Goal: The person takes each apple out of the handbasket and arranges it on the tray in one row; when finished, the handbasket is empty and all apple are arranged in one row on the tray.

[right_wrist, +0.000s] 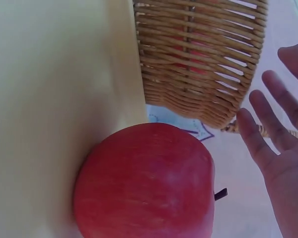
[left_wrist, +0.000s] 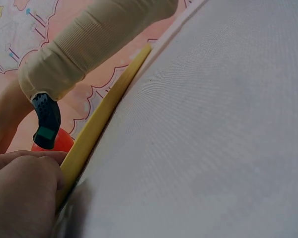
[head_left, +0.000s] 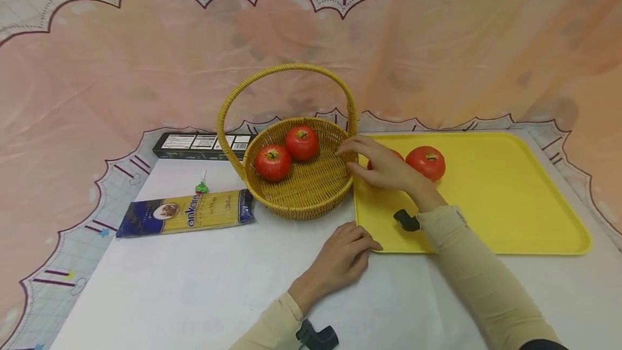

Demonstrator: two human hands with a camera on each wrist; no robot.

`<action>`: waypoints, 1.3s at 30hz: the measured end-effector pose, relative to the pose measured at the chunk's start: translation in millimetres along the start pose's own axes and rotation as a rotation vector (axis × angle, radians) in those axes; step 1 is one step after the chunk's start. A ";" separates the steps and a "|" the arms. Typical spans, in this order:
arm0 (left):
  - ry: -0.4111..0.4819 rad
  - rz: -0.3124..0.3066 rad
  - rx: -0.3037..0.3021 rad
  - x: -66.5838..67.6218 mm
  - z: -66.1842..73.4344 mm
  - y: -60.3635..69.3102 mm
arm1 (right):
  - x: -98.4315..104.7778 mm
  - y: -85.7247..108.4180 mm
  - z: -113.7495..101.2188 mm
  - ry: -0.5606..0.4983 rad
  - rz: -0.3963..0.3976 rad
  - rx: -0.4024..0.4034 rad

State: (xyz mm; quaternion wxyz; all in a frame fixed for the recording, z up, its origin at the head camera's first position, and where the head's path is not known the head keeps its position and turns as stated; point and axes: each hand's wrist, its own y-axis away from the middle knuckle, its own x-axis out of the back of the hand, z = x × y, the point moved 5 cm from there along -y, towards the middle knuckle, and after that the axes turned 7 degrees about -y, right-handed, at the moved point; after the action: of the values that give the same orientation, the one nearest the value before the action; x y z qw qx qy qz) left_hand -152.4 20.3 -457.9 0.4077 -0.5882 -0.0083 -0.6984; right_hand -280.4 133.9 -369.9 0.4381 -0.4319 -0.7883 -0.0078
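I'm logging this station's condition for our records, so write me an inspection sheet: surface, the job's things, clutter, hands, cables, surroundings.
Surface: white table, partly covered by the tray.
Job's things: basket holds two red fruits; two more lie on the yellow tray.
Clutter: pasta pack, lollipop and black box, towards the basket's left.
Hands: left hand touches the tray's near left corner; right hand is at the basket's right rim, holding nothing.
Cables: nothing seen.
Surroundings: peach patterned cloth behind the table.
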 end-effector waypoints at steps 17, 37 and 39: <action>-0.011 0.013 -0.014 0.5 -1.8 1.3 | -19.7 -37.2 1.8 0.093 -0.131 0.037; -0.004 -0.003 0.004 -1.2 -1.1 1.9 | -37.2 -68.2 12.3 0.167 -0.181 0.129; -0.003 -0.004 0.004 -1.5 -1.1 2.2 | -38.5 -71.3 14.7 0.173 -0.193 0.123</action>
State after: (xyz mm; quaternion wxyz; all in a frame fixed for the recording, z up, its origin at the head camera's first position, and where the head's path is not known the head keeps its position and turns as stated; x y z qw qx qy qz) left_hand -152.1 19.2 -460.5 0.4077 -0.5884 -0.0114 -0.6982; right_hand -330.1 69.0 -379.7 0.5273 -0.3243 -0.7844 -0.0389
